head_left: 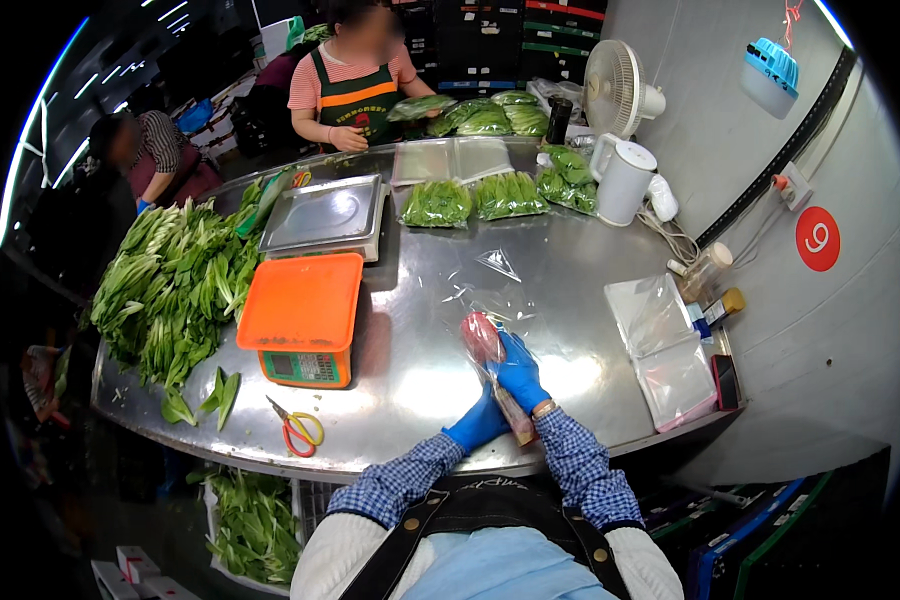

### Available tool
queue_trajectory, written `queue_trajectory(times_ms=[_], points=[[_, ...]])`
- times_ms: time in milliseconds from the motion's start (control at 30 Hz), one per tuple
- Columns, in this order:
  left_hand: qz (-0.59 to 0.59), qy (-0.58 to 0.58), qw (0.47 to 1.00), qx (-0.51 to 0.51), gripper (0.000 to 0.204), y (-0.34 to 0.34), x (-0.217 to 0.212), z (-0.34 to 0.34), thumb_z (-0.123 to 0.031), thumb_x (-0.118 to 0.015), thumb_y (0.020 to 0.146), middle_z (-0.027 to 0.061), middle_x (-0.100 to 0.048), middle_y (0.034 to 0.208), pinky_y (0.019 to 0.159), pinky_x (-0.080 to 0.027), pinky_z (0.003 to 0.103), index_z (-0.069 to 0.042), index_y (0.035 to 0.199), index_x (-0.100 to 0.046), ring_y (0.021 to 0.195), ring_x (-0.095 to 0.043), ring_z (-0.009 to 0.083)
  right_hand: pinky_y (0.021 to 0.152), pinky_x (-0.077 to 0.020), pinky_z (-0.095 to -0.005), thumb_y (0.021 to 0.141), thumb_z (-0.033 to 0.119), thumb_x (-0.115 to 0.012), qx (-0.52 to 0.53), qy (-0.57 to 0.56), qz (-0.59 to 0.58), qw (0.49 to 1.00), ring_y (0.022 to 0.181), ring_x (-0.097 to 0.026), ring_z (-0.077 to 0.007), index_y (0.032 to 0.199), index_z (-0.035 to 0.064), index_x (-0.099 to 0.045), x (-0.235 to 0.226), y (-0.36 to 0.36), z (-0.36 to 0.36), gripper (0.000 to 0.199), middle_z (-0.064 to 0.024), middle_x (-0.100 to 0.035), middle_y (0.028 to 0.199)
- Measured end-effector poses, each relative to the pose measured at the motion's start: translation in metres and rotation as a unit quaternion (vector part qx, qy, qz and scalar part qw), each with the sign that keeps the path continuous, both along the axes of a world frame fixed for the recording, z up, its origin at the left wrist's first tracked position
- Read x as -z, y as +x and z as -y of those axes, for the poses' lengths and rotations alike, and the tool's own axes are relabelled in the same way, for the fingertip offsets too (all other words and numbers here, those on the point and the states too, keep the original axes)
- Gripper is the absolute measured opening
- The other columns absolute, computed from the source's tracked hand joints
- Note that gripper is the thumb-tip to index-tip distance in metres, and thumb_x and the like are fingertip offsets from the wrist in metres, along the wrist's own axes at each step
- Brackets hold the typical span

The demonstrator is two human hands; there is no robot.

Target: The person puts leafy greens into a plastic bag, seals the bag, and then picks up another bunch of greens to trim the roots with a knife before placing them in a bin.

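Note:
In front of me, a clear plastic bag [497,298] lies over the steel table with a long reddish vegetable [482,338] in it. Its upper end is pinkish red and its lower end brownish; its exact kind cannot be told. My right hand [519,372], in a blue glove, is closed around the bagged vegetable from the right. Lower down, my left hand [480,422], gloved in blue too, grips it from the left, with its fingertips partly hidden. The open end of the bag cannot be made out.
On the left are leafy greens [175,280], an orange scale [300,310], a steel-topped scale [322,215] and scissors [296,427]. Bagged greens [510,196], a white kettle [625,181] and a fan [615,90] stand farther back. Plastic bags [660,350] lie right. A co-worker [355,85] stands opposite.

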State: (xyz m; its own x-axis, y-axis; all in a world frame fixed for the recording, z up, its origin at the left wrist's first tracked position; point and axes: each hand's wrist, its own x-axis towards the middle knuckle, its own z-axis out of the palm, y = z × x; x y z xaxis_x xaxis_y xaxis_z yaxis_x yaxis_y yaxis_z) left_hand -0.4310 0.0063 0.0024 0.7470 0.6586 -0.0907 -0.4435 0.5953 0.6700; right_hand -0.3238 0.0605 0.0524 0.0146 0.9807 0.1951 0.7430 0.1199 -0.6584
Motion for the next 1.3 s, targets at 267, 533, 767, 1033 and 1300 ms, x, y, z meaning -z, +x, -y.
queue_trajectory(times_ms=[267,533,767,1033,1300], points=[[-0.084,0.111,0.99,-0.003,0.069,-0.016,-0.009,-0.01,-0.056,-0.027,0.089,0.0141,-0.023,0.142,0.107,-0.021,0.04,-0.01,0.14,-0.015,0.128,-0.027,0.0296,0.077,-0.0459,-0.0448,0.075,0.026,-0.061,0.026,-0.058,0.126,0.99,0.096,-0.053,-0.0397,0.135,0.0221,-0.032,-0.013,-0.024,-0.017,0.066,-0.0204,-0.037,0.131],[-0.48,0.096,0.855,0.169,0.069,-0.071,-0.051,-0.002,-0.062,-0.043,0.082,0.0127,-0.063,0.089,0.066,-0.051,0.032,0.001,0.107,-0.053,0.067,-0.062,0.0202,0.08,-0.0446,-0.0462,0.071,0.026,-0.065,0.055,-0.08,0.185,0.978,0.099,-0.052,-0.0378,0.136,0.0229,-0.03,-0.009,-0.05,-0.044,0.073,-0.0225,-0.032,0.133],[-0.495,0.636,0.508,-0.306,0.041,-0.006,-0.151,-0.02,-0.035,-0.062,0.076,0.0127,-0.06,0.082,0.07,-0.046,0.036,-0.002,0.099,-0.056,0.078,-0.058,0.0262,0.077,-0.0451,-0.0436,0.078,0.028,-0.058,0.226,0.085,0.63,0.738,0.099,-0.053,-0.0228,0.138,0.027,-0.026,0.015,-0.058,-0.029,0.067,-0.0109,-0.032,0.137],[-0.568,0.671,0.444,-0.171,0.029,0.034,-0.097,-0.043,-0.027,-0.051,0.083,0.0186,-0.057,0.076,0.068,-0.043,0.04,0.0,0.081,-0.06,0.071,-0.055,0.0304,0.065,-0.0479,-0.0436,0.079,0.045,-0.052,0.241,-0.007,0.309,0.92,0.069,-0.061,-0.0159,0.13,0.0305,-0.039,-0.089,-0.066,0.003,0.055,-0.0011,-0.06,0.094],[-0.535,0.68,0.487,-0.121,0.026,0.033,-0.079,-0.043,-0.025,-0.062,0.074,0.0167,-0.062,0.084,0.069,-0.047,0.038,-0.004,0.089,-0.062,0.075,-0.06,0.0296,0.067,-0.0479,-0.0453,0.081,0.039,-0.049,0.193,-0.072,0.192,0.959,0.08,-0.062,-0.0295,0.133,0.0252,-0.036,-0.058,-0.067,0.003,0.056,-0.0111,-0.06,0.103]])
